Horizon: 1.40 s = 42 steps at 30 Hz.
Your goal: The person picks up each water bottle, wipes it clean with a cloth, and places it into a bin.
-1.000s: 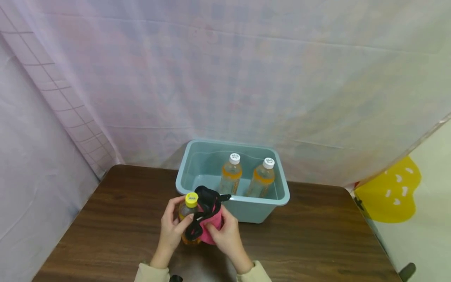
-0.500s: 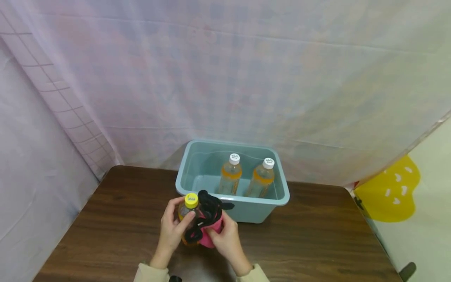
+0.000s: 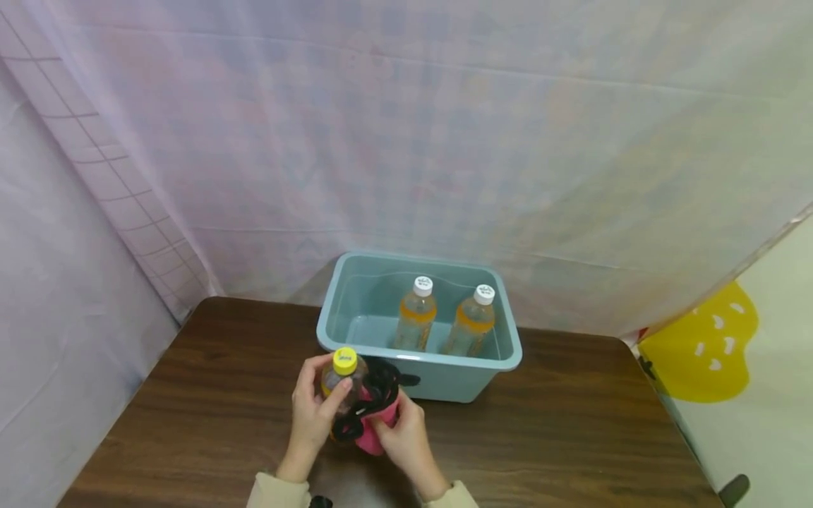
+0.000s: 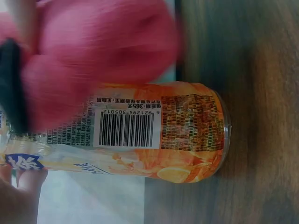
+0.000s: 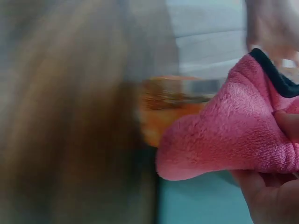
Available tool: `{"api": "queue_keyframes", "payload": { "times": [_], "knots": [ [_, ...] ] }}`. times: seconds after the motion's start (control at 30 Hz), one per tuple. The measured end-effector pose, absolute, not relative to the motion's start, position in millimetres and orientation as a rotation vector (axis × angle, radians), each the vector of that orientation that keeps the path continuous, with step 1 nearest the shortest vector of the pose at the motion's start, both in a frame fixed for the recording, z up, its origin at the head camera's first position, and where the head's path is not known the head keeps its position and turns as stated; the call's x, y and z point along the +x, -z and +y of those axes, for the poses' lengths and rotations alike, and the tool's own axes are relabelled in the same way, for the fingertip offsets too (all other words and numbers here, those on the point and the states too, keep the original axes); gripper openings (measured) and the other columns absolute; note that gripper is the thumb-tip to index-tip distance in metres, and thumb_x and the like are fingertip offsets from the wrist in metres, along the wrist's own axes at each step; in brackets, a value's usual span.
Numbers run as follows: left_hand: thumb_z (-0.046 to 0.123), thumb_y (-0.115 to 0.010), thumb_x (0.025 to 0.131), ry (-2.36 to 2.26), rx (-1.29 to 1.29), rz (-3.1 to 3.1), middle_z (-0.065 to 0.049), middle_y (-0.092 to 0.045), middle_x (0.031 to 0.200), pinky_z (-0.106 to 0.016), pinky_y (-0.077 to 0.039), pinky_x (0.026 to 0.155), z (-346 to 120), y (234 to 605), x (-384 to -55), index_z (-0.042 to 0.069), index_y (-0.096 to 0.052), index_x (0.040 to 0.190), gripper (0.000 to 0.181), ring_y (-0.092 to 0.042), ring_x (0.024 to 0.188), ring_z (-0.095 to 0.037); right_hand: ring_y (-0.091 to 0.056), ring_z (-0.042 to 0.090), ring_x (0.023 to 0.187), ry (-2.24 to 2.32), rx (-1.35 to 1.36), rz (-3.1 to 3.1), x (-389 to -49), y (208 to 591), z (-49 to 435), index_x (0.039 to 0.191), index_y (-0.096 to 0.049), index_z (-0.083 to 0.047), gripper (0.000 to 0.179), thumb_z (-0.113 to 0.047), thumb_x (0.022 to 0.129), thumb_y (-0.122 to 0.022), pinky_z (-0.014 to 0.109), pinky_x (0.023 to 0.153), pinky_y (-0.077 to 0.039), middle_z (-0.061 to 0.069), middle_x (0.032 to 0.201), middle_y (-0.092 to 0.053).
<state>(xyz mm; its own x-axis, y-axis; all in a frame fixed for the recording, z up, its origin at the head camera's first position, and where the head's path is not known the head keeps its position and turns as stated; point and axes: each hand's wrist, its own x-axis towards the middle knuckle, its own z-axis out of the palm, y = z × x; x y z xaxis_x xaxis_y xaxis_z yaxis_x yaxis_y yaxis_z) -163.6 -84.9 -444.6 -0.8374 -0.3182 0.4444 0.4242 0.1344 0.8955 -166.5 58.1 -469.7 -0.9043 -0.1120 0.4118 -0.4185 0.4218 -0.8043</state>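
Leftmost, a pale curtain hangs beside my bench. Next comes my left hand, clamped on the bottle, thumb on the near side and fingers round the far one. That bottle is in front of the bin's left part and outside it; whether its base rests on the bench I cannot tell. It wears a yellow cap, and my left wrist view shows its orange label with a barcode.

Just right of it is the pink pouch, black-edged with black cord at its mouth. My right hand is clamped on it, thumb in front. The pouch lies against or right beside the bottle, partly covering it, but not round it.

Behind, the blue bin holds two white-capped bottles, side by side, uncovered. Far right, a yellow shape hangs beyond the bench.

I judge the work on bottle and pouch to be early: both are in hand, while the bottle is not in the pouch, so bringing them together seems to be left.

Counted: three bottles, one yellow-capped and two white-capped; one pouch; one bin; two hands, both busy.
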Motion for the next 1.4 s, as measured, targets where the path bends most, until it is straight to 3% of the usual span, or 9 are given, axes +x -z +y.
{"api": "queue_keyframes", "payload": {
  "times": [0.23, 0.57, 0.8, 1.13, 1.4],
  "knots": [
    [-0.005, -0.067, 0.074, 1.774, -0.101, -1.882, -0.004, -0.055, 0.104, -0.023, -0.048, 0.072, -85.7, 445.7, -163.9, -0.002, -0.054, 0.108, 0.037, -0.05, 0.092, -0.004, -0.06, 0.011, 0.068, -1.424, 0.442, -2.489, -167.3, 496.8, 56.9, 0.085, -0.062, -0.005, 0.023, -0.001, 0.065, -0.072, 0.024, 0.059, -0.049, 0.006, 0.075, -0.066],
    [-0.008, -0.066, 0.073, 1.762, -0.084, -1.937, -0.01, -0.056, 0.103, -0.023, -0.047, 0.071, -81.1, 427.0, -159.1, -0.007, -0.053, 0.107, 0.036, -0.048, 0.091, -0.001, -0.056, 0.008, 0.061, -1.348, 0.466, -2.61, -175.4, 502.6, 63.6, 0.083, -0.06, -0.008, 0.022, -0.002, 0.065, -0.071, 0.023, 0.052, -0.044, 0.004, 0.069, -0.064],
    [-0.008, -0.065, 0.073, 1.752, -0.057, -1.931, -0.007, -0.055, 0.101, -0.022, -0.047, 0.071, -80.3, 425.2, -157.7, -0.007, -0.052, 0.106, 0.035, -0.049, 0.089, 0.0, -0.055, 0.005, 0.064, -1.401, 0.492, -2.549, -171.6, 502.6, 62.6, 0.087, -0.061, -0.008, 0.025, 0.001, 0.066, -0.07, 0.021, 0.055, -0.045, 0.003, 0.073, -0.064],
    [-0.002, -0.066, 0.076, 1.785, -0.091, -1.882, -0.002, -0.054, 0.102, -0.022, -0.047, 0.073, -84.5, 444.4, -165.7, -0.003, -0.052, 0.107, 0.034, -0.051, 0.091, -0.004, -0.052, 0.004, 0.061, -1.277, 0.523, -2.246, -161.6, 472.7, 54.2, 0.081, -0.062, -0.01, 0.028, 0.001, 0.057, -0.074, 0.016, 0.054, -0.043, -0.004, 0.07, -0.058],
    [-0.004, -0.065, 0.076, 1.815, -0.067, -1.895, -0.005, -0.054, 0.105, -0.019, -0.044, 0.078, -83.4, 442.6, -165.0, -0.003, -0.052, 0.107, 0.034, -0.05, 0.096, -0.003, -0.051, 0.004, 0.06, -1.167, 0.514, -2.191, -156.9, 437.5, 52.4, 0.081, -0.063, -0.011, 0.029, -0.002, 0.057, -0.076, 0.016, 0.053, -0.041, -0.007, 0.07, -0.056]
  ]
}}
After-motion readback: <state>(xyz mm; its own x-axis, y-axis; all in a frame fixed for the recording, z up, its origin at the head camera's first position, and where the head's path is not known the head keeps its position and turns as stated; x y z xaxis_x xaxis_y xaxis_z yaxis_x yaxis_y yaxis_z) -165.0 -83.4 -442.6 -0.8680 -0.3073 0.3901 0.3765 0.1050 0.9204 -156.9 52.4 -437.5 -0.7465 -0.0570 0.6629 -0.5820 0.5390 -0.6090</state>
